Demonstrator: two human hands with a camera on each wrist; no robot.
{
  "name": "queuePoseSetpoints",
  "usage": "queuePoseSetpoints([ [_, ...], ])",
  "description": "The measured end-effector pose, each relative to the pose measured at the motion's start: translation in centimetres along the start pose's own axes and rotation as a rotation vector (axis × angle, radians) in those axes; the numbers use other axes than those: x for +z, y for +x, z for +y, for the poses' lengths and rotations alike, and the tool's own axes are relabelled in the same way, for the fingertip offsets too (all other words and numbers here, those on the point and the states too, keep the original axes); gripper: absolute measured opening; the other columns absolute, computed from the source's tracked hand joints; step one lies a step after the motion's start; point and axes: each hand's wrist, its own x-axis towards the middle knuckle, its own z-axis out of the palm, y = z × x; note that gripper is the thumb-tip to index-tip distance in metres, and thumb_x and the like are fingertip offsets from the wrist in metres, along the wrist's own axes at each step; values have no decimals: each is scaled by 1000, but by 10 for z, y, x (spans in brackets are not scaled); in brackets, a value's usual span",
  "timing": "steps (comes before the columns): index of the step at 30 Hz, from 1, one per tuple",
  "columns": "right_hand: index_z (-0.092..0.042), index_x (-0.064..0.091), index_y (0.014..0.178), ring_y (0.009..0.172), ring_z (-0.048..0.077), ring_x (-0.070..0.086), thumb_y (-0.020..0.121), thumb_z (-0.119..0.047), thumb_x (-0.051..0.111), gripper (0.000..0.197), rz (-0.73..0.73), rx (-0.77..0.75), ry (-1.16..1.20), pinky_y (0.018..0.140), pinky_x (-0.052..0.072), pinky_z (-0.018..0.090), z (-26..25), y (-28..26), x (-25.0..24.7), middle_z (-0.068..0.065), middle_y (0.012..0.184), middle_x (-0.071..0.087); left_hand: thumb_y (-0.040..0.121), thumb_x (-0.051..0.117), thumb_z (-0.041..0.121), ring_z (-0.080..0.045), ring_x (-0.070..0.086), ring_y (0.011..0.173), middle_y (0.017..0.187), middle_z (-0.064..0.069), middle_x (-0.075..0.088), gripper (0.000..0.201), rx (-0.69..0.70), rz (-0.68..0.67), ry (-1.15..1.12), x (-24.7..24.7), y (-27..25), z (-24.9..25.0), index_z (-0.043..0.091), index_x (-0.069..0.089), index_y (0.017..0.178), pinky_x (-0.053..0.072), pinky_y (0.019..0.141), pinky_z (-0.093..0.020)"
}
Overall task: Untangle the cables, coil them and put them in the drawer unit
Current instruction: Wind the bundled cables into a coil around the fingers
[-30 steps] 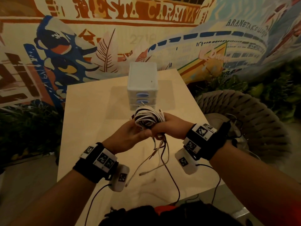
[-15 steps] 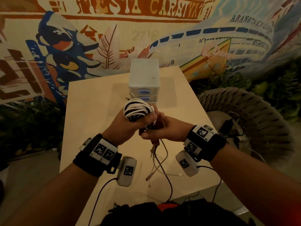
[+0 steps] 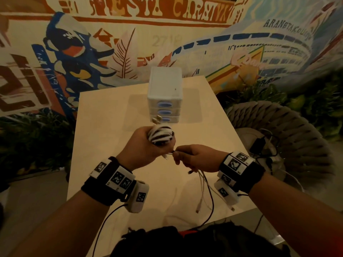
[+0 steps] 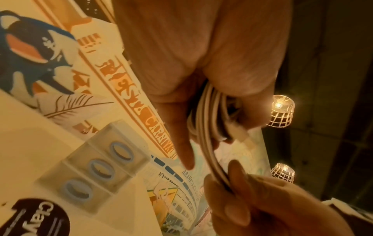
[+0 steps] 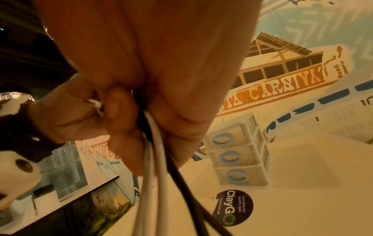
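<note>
My left hand (image 3: 148, 145) grips a coil of white and black cables (image 3: 161, 135) above the table, with plug ends sticking up from it. The same coil of white cables (image 4: 210, 115) runs through the left hand's fingers (image 4: 181, 135) in the left wrist view. My right hand (image 3: 193, 158) pinches the loose cable strands (image 3: 204, 184) just right of the coil; their free ends hang down to the table. White and black strands (image 5: 159, 159) pass through the right hand's curled fingers (image 5: 121, 121). The white drawer unit (image 3: 165, 97) with three blue-handled drawers stands shut behind the hands.
The light wooden table (image 3: 104, 127) ends at a mural wall behind. A woven round chair (image 3: 289, 130) with a black charger and cables on its seat stands to the right. A round black sticker (image 5: 233, 207) lies on the table in front of the drawer unit (image 5: 238, 153).
The hands drew apart: the left hand kept the coil and turned it, while the right hand slid back along the loose strands toward me and to the right.
</note>
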Motion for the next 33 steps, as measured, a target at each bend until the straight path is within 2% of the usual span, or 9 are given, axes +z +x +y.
queuePoseSetpoints([
  [4, -27, 60, 91, 68, 7, 52, 107, -47, 39, 32, -4, 34, -192, 69, 43, 21, 9, -1, 4, -8, 80, 58, 77, 87, 28, 1, 63, 64, 65, 16, 64, 22, 143, -114, 462, 1, 0, -8, 33, 65, 77, 44, 60, -12],
  [8, -24, 59, 95, 63, 9, 46, 109, -40, 34, 32, -9, 90, -70, 63, 42, 20, 13, 2, 6, -4, 77, 52, 75, 89, 30, -18, 63, 67, 77, 0, 72, 24, 208, -120, 689, 3, 3, -10, 16, 73, 85, 34, 58, -20],
  [10, -24, 59, 94, 60, 10, 40, 109, -39, 34, 33, -17, 111, 54, 59, 39, 22, 15, 4, 7, -4, 73, 46, 77, 87, 32, -15, 59, 67, 80, -2, 73, 24, 190, -157, 733, 2, 4, -10, 16, 73, 88, 29, 58, -16],
  [16, -15, 62, 89, 53, 11, 30, 109, -19, 36, 33, -64, 130, 459, 51, 29, 22, 19, 9, 2, 0, 65, 39, 87, 73, 48, -15, 59, 74, 87, 1, 70, 30, 166, -326, 916, 3, 9, -10, 19, 69, 92, 35, 67, -27],
  [20, -8, 62, 85, 51, 15, 41, 104, -17, 42, 29, -52, 194, 521, 50, 35, 24, 17, 14, -2, 7, 69, 54, 88, 71, 44, -15, 61, 77, 90, 3, 71, 22, 165, -364, 970, 3, 10, -7, 23, 69, 92, 39, 69, -25],
  [23, 2, 62, 94, 55, 19, 51, 103, -18, 34, 35, -76, 206, 541, 52, 39, 26, 14, 17, -5, 17, 85, 68, 89, 68, 40, -15, 61, 78, 89, 3, 69, 17, 138, -375, 1020, 6, 9, -7, 24, 68, 91, 47, 69, -28],
  [27, 5, 63, 103, 71, 28, 63, 87, -41, 31, 58, -236, 207, 594, 59, 42, 29, 12, 18, -13, 24, 106, 71, 93, 62, 35, -15, 61, 87, 93, 5, 67, 14, 119, -340, 1098, 16, 7, -13, 24, 68, 98, 49, 70, -28],
  [29, 1, 66, 109, 79, 31, 68, 89, -57, 33, 70, -303, 224, 551, 62, 43, 29, 10, 19, -17, 25, 115, 70, 95, 60, 35, -15, 62, 93, 99, 4, 67, 17, 125, -349, 1114, 21, 5, -14, 24, 69, 105, 51, 73, -29],
  [33, -7, 70, 114, 88, 28, 74, 87, -80, 38, 84, -304, 235, 279, 65, 49, 27, 0, 21, -17, 12, 111, 75, 98, 56, 36, -14, 62, 92, 103, 4, 68, 24, 135, -324, 1112, 26, 4, -15, 27, 68, 117, 41, 68, -24],
])
